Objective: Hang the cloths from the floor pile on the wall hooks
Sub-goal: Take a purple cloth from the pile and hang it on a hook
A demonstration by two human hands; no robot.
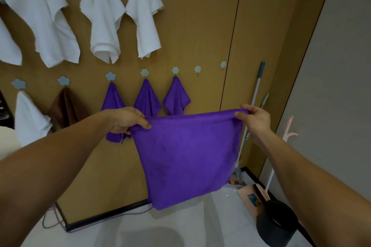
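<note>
Both hands were raised in front of the wall, as the head view showed it. The left hand [128, 120] pinched one top corner of the purple cloth [186, 156] between thumb and curled fingers. The right hand [255, 119] pinched the other top corner the same way. The top edge ran nearly taut between them, and the rest hung flat and free, its low corner above the floor [180, 224] and touching nothing.

Behind it, on the brown wall panel [200, 36], three hung purple cloths [147, 98] drooped from neighbouring hooks in the lower row. Just to their right, two free hooks [197, 69] had nothing on them. White cloths [102, 16] hung from the upper row, and a brown cloth [66, 104] hung further left in the lower one. A mop handle [256, 90] leaned in the corner to the right, with a dark bin [277, 224] on the floor below it.

The held cloth looked light, soft and limp, the sort that folds wherever it is not supported and will not slip much in dry fingers. To my eye the ones already up hung from a single corner. So I judged the sensible hold was one corner, or a loop there if it has one, which I could not make out, with the other hand letting its corner drop once the nearer free hook was reached
</note>
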